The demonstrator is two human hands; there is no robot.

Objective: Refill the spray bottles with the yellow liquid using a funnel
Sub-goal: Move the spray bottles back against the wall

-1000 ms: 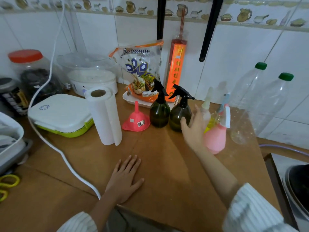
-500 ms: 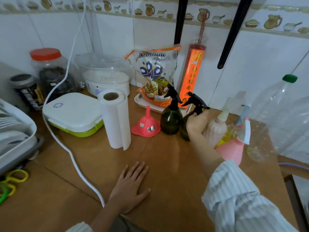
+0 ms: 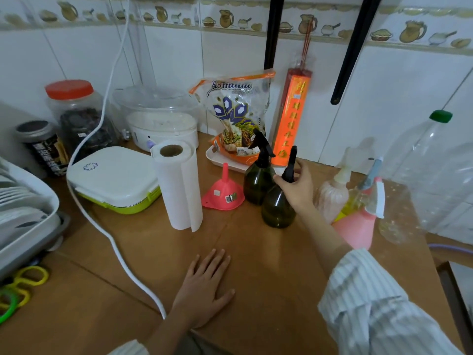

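Two hands: left hand (image 3: 202, 285) at 6 o'clock lies flat, fingers spread, on the brown wooden desk (image 3: 258, 272), holding nothing.
Right hand: right hand (image 3: 297, 187), just past centre toward 1 o'clock, has its grip curled round the black trigger head of the nearer dark green round spray bottle (image 3: 277, 204).
Second bottle: another dark green round spray bottle (image 3: 257, 179) stands touching it, toward 12.
Funnel: pink plastic funnel (image 3: 223, 192) sits upside down at 11, untouched.
Yellow liquid: clear squeeze bottle of yellow liquid (image 3: 354, 202) at 2 o'clock.
Progress: barely begun; caps on, nothing poured.
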